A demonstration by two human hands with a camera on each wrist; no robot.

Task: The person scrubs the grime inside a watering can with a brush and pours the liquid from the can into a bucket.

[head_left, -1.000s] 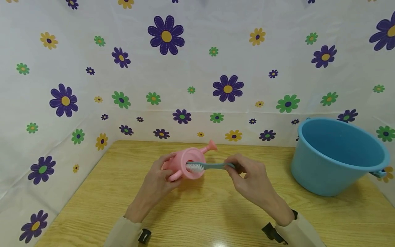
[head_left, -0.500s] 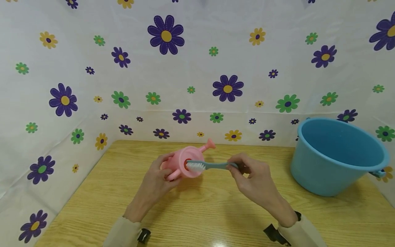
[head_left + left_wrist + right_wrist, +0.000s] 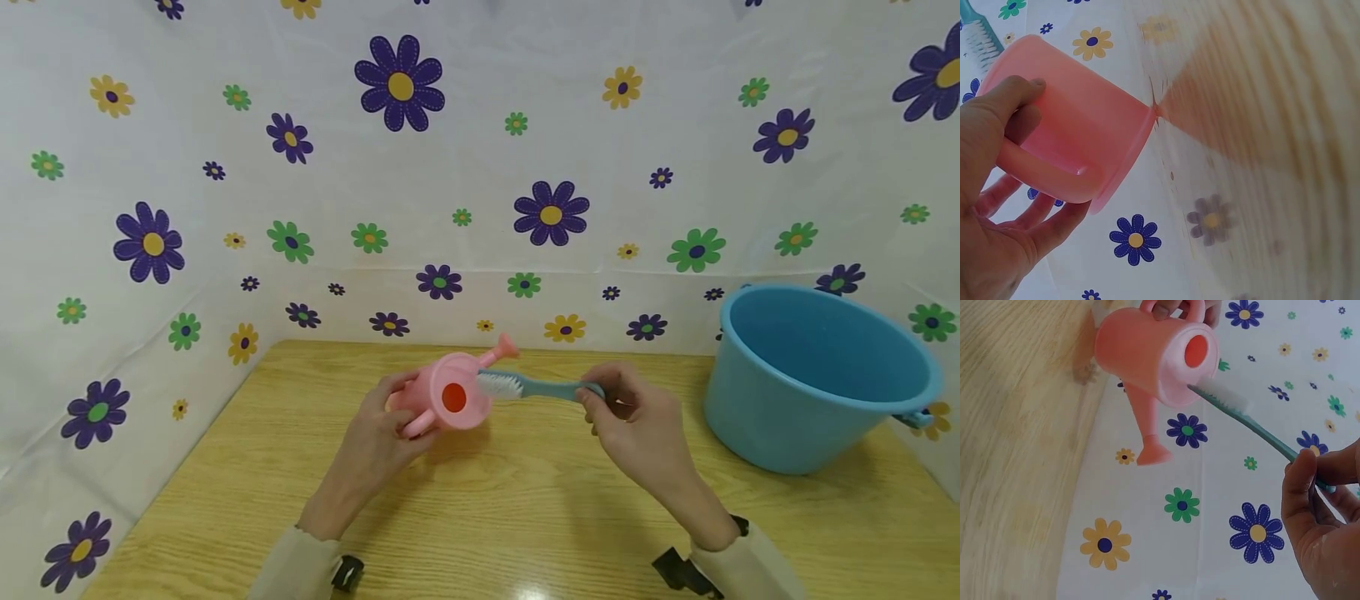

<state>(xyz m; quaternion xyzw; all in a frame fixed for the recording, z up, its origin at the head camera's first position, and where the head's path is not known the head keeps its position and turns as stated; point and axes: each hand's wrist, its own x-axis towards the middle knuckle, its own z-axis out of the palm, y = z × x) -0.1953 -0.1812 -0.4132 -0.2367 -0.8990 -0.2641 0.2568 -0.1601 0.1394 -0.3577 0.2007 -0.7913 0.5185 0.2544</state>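
Observation:
A pink toy watering can (image 3: 423, 393) is tilted toward the camera, its round top opening showing. My left hand (image 3: 378, 433) grips it by the handle, fingers through and around the loop in the left wrist view. The can's bottom edge (image 3: 1155, 112) meets the wooden surface there. With thumb and fingertips, my right hand (image 3: 645, 425) pinches the end of a teal brush (image 3: 551, 388) with white bristles. The brush head overlaps the right rim of the can in the head view, outside the opening. The right wrist view shows the brush tip (image 3: 1196, 389) close at the can's top face.
A large light-blue bucket (image 3: 795, 417) stands at the right of the wooden table (image 3: 480, 517). White cloth with printed flowers (image 3: 465, 167) hangs behind the table and along its left side.
The brush has come out of the can's opening as my right hand moved right and slightly up. My left hand keeps its grip; the can has shifted slightly left.

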